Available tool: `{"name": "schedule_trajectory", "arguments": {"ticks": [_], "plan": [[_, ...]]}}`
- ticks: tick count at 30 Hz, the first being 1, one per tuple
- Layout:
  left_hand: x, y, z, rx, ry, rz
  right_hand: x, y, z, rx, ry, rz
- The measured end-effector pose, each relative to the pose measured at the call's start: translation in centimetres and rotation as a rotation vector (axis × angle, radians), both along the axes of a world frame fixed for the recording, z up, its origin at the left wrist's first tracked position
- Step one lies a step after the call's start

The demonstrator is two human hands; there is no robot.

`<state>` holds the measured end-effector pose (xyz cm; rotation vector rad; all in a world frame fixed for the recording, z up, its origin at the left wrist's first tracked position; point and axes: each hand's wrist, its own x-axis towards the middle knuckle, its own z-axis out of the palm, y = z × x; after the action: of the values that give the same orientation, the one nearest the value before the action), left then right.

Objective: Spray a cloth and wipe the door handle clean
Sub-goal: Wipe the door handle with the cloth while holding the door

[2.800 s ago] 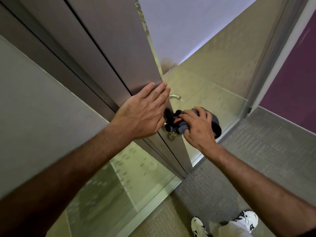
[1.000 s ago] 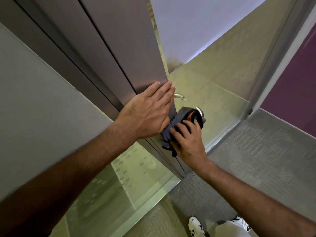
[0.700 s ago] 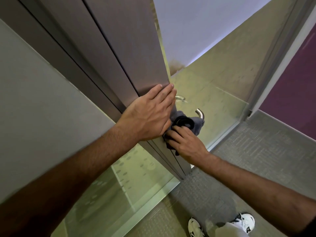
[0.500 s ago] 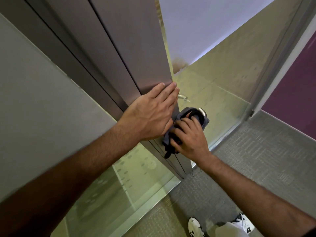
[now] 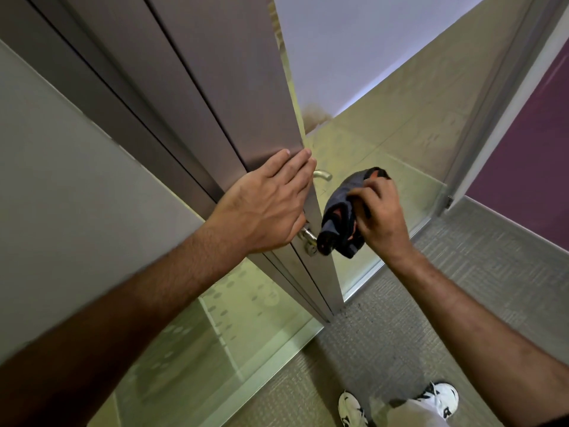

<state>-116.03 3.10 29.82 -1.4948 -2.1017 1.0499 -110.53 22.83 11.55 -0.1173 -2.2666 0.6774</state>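
Observation:
A grey door (image 5: 246, 97) stands ajar, seen almost edge-on. My left hand (image 5: 268, 208) lies flat against its face, fingers together at the door's edge. My right hand (image 5: 380, 220) grips a dark grey cloth with an orange patch (image 5: 341, 217), bunched around the near silver door handle. Only the handle's base (image 5: 309, 238) by the keyhole shows beside the cloth. The handle on the door's other side (image 5: 323, 175) pokes out past my left fingertips. No spray bottle is in view.
A frosted glass panel (image 5: 385, 143) lies behind the door to the right, with another glass panel (image 5: 197, 343) low on the left. A purple wall (image 5: 529, 167) is at far right. Grey carpet (image 5: 462, 288) covers the floor, and my white shoes (image 5: 354, 409) are at the bottom.
My right hand has slid the cloth outward and to the right along the handle, away from the door's edge, baring the handle's base. My left hand stays pressed on the door.

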Motion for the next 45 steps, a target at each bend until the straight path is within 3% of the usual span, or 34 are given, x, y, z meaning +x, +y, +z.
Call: {"name": "schedule_trajectory", "arguments": {"ticks": [4, 9, 14, 17, 20, 23, 28, 36, 39, 41, 45], "plan": [[-0.2, 0.0, -0.2, 0.005, -0.008, 0.002, 0.0, 1.5, 1.3, -0.244, 0.189, -0.244], [-0.2, 0.1, -0.2, 0.018, -0.008, 0.006, -1.2, 1.4, 0.9, -0.665, -0.335, -0.001], [-0.2, 0.1, -0.2, 0.016, -0.011, 0.012, -0.9, 1.0, 0.0, -1.051, -0.459, 0.112], [-0.3, 0.1, -0.3, 0.017, -0.018, 0.014, 0.0, 0.3, -0.3, -1.264, -0.374, 0.151], [-0.3, 0.1, -0.4, 0.024, -0.034, 0.02, 1.4, -1.5, -1.0, -1.43, -0.249, 0.059], [-0.4, 0.0, -0.4, 0.03, -0.041, 0.017, 3.4, -4.2, -3.2, -1.605, -0.239, 0.09], [-0.3, 0.0, -0.3, 0.036, -0.032, -0.001, 5.2, -9.7, -4.1, -1.564, -0.386, 0.285], [-0.3, 0.0, -0.4, 0.015, -0.023, 0.002, 4.3, -13.0, -3.8, -1.493, -0.35, 0.296], [-0.3, 0.0, -0.3, 0.013, -0.015, 0.004, 3.9, -11.5, -3.6, -1.332, -0.405, 0.375], [-0.3, 0.0, -0.3, 0.008, -0.011, 0.001, 3.8, -10.6, -4.2, -1.301, -0.377, 0.337], [-0.2, 0.0, -0.3, 0.015, -0.004, -0.002, 4.5, -11.8, -6.1, -1.379, -0.135, 0.085]]}}
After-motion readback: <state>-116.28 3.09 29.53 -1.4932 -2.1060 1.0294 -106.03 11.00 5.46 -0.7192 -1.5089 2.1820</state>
